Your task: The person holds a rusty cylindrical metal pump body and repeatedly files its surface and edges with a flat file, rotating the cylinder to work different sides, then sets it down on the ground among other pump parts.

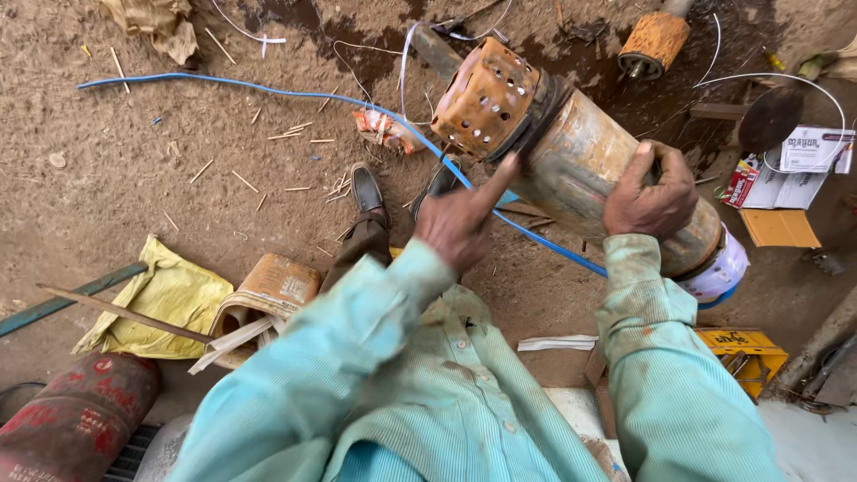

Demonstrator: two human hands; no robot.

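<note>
Dirt floor (134,170), blue cable (268,87) (snaking across), yellow sack (170,299), scattered sticks (295,132)

I see open dirt floor (134,178) across the upper left of the frame, crossed only by a thin blue cable (268,89) and scattered sticks. Toward centre right, the rusty cylinder (580,161) blocks the way. At right, cardboard boxes (794,170) crowd the edge. Lower left is cluttered by a yellow sack (170,299) and a red gas cylinder (80,415).
</note>
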